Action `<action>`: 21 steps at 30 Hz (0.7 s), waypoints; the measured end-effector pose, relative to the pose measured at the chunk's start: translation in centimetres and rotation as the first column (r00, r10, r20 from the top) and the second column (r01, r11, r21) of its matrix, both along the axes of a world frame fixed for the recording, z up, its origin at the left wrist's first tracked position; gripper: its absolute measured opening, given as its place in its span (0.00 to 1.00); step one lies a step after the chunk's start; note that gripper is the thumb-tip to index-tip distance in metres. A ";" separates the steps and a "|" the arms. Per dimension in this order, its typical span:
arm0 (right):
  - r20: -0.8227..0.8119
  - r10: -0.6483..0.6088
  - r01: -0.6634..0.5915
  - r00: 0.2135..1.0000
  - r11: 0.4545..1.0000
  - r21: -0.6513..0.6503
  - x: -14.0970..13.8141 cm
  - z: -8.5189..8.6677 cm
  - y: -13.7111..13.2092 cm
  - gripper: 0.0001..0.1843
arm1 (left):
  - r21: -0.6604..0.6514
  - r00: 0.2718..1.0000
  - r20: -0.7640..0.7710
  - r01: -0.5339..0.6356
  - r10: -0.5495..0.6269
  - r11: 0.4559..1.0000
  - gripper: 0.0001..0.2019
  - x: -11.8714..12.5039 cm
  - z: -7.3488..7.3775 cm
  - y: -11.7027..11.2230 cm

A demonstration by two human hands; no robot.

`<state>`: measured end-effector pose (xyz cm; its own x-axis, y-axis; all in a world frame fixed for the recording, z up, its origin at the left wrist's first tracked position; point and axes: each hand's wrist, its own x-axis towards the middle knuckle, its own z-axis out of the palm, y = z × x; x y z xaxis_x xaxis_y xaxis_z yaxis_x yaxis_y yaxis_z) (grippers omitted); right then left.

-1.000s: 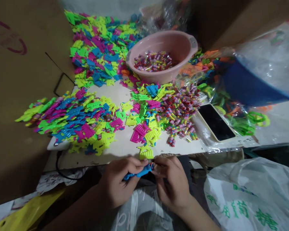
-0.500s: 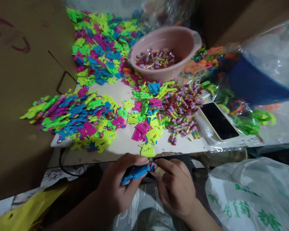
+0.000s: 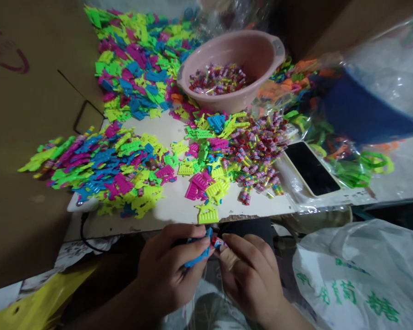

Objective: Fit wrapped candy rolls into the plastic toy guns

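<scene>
Just below the table's front edge, my left hand [image 3: 168, 270] grips a blue plastic toy piece [image 3: 197, 262], its fingers covering much of it. My right hand [image 3: 253, 275], a tan bandage-like wrap on one finger, pinches a small red candy roll [image 3: 218, 242] right beside the blue piece; I cannot tell whether the two touch. Straight ahead on the table edge lies a yellow comb-like plastic piece [image 3: 208, 214]. Behind it are magenta pieces [image 3: 197, 187] and a heap of small wrapped candy rolls [image 3: 258, 149].
A pink basin [image 3: 227, 98] holds more candy rolls. Mixed plastic pieces are heaped at the left [image 3: 106, 160] and back left [image 3: 134, 68]. A phone [image 3: 311, 167] lies at the right, near a blue container [image 3: 371, 110]. A white plastic bag [image 3: 358, 270] stands low right; cardboard [image 3: 30, 114] walls the left.
My left fingers have shifted over the blue piece, which now shows less and is turned differently. The red candy roll is tilted and more exposed in my right fingers. The view has moved slightly.
</scene>
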<state>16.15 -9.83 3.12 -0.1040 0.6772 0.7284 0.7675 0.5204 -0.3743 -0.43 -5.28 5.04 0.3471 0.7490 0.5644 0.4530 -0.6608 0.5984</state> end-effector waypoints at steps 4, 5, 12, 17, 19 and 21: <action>-0.022 0.029 -0.030 0.999 0.999 -0.040 0.1 0.3 0.1 0.13 | -0.011 0.999 0.030 -0.042 0.042 0.999 0.12 -0.1 -0.2 -0.3; -0.025 0.038 -0.039 0.999 0.998 -0.042 0.2 0.3 0.1 0.13 | -0.008 0.999 0.028 -0.030 0.030 1.000 0.11 0.0 -0.1 -0.3; -0.019 0.074 -0.075 0.997 0.995 -0.066 0.3 0.4 0.2 0.10 | 0.021 0.998 -0.016 0.063 -0.063 0.998 0.10 -0.2 0.7 0.5; -0.019 0.061 -0.062 0.998 0.996 -0.060 0.3 0.9 0.0 0.12 | -0.067 0.988 -0.021 0.153 -0.155 0.986 0.10 -0.4 0.9 0.4; -0.019 0.058 -0.059 0.998 0.997 -0.044 0.2 1.1 -0.3 0.11 | -0.115 0.986 0.035 0.165 -0.162 0.980 0.12 -0.3 0.7 0.0; -0.008 0.039 -0.039 0.999 0.998 -0.047 0.2 1.1 -0.4 0.10 | -0.150 0.983 0.058 0.182 -0.175 0.972 0.12 -0.1 0.2 -0.5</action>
